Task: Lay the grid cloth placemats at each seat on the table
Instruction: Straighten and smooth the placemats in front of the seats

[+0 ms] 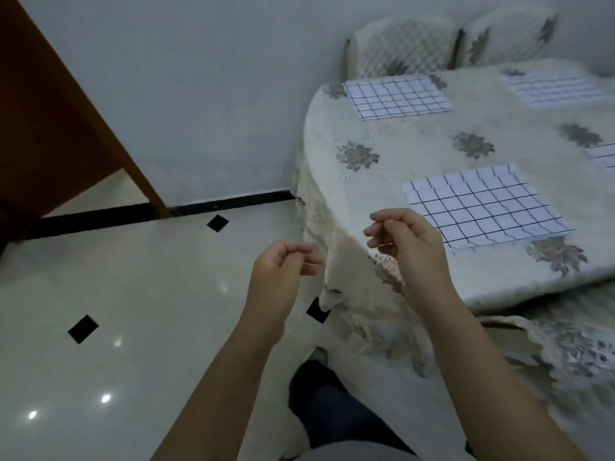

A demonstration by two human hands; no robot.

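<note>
Glossy white tile floor with small black diamond insets, pale wall behind, brown door at left. Table at right under a cream floral tablecloth, hem hanging to the floor.

Nearest: two bare forearms reaching forward. Left hand over the floor, fingers loosely curled, thumb near fingertips, nothing in it. Right hand at the table's near corner, same loose pinch shape, also holding nothing.

Placemats visible: four, all white with dark grid lines, all flat on the cloth. Near placemat just right of and beyond the right hand, not touching it. Far-left placemat in front of the chairs. Far-right placemat blurred. Fourth placemat cut off by frame edge.

Two chairs with quilted covers at the far side. No readable text.
</note>
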